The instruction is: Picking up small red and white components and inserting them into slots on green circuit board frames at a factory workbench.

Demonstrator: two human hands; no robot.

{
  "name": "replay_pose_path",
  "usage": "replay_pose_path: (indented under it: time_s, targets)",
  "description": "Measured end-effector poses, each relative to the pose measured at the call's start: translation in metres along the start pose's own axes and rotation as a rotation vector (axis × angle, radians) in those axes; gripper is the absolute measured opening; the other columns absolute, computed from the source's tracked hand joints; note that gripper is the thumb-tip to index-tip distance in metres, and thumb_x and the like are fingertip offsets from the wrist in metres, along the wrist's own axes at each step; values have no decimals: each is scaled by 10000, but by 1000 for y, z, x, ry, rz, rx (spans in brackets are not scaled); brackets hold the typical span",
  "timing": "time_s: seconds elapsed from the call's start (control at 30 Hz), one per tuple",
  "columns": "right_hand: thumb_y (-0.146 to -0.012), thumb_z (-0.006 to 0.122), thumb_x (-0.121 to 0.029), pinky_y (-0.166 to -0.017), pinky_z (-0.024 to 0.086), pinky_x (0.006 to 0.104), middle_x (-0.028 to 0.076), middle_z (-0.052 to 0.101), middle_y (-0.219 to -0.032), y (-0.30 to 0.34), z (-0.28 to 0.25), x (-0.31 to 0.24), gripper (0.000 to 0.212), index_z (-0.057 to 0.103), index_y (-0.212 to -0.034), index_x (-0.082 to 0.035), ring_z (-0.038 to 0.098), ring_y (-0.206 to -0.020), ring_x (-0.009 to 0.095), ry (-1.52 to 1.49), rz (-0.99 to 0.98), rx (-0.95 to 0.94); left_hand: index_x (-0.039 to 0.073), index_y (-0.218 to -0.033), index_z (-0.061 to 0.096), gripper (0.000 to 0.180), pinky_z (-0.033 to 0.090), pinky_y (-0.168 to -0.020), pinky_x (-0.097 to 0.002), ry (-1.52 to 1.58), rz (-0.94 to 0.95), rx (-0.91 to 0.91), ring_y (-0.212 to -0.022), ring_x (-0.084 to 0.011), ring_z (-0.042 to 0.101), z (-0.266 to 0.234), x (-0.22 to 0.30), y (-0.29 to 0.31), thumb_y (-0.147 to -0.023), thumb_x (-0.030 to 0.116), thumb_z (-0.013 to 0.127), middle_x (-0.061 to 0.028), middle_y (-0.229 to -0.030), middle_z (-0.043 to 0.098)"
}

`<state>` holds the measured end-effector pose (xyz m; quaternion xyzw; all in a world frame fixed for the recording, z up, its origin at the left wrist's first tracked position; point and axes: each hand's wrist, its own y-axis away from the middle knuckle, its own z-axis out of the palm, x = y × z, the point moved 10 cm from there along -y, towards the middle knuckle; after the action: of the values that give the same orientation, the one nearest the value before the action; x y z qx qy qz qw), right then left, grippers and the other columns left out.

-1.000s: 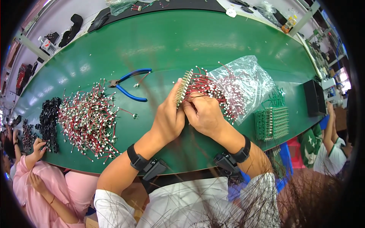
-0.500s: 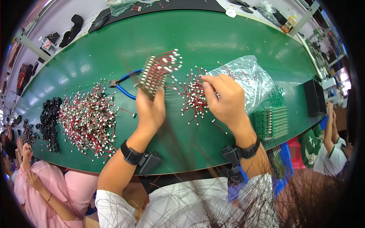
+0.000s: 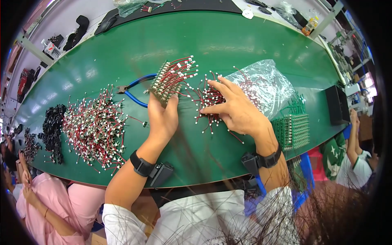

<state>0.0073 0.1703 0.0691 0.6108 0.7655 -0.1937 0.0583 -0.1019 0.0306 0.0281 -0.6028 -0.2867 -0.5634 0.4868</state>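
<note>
My left hand grips a stack of small circuit boards, with red wires and white connectors sticking out of its upper right side. Over a loose heap of red wires with white plugs, my right hand spreads its fingers, the tips touching or just above the wires. I see nothing held in it. Behind that hand lies a clear plastic bag with more wires in or under it. A pair of blue-handled pliers rests left of the stack, its handles partly hidden behind it.
A big pile of red-wired parts lies on the left, beside black parts. On the right stand a block of green circuit boards and a black box. People sit on both sides of the green table.
My right hand has opened from a pinch and its fingers have spread over the wire heap. The stack in my left hand has tilted slightly and shifted a little right.
</note>
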Motion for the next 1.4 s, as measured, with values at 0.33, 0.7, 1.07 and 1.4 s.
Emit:
replay_pose_path:
  time_s: [0.33, 0.7, 1.07, 1.4]
  targets:
    - [-718, 755, -52, -1053, 408, 460, 121, 601, -1211, -10, 1, -9, 176, 707, -882, -96, 503, -1266, 352, 21, -85, 207, -36, -1296, 502, 369, 404, -1009, -295, 31, -6, -45, -1150, -153, 550, 5, 1, 3, -928, -33, 515, -77, -1260, 590]
    - [-767, 659, 30, -952, 471, 419, 130, 613, -994, -15, 2, -10, 185, 591, -934, -13, 583, -1086, 328, -5, -142, 311, -9, -1228, 529, 309, 454, -934, -294, 37, 35, 79, -1047, -132, 596, -7, -4, 2, -920, -16, 553, -70, -1165, 641]
    - [-1043, 439, -72, -678, 530, 322, 92, 574, -905, -7, 0, 40, 91, 464, -1107, -13, 604, -785, 152, -861, 158, 508, -21, -1330, 456, 394, 403, -1035, -306, 109, 10, 27, -1173, -157, 554, -2, -2, -2, -941, -45, 511, -85, -1293, 581]
    - [-973, 480, -37, -743, 546, 343, 101, 604, -973, -7, 22, 53, 381, 401, -1346, -38, 631, -825, 191, -1688, 386, 395, -15, -1328, 461, 385, 410, -1024, -307, 73, 3, 17, -1152, -147, 556, -1, -2, 1, -947, -37, 516, -77, -1270, 587]
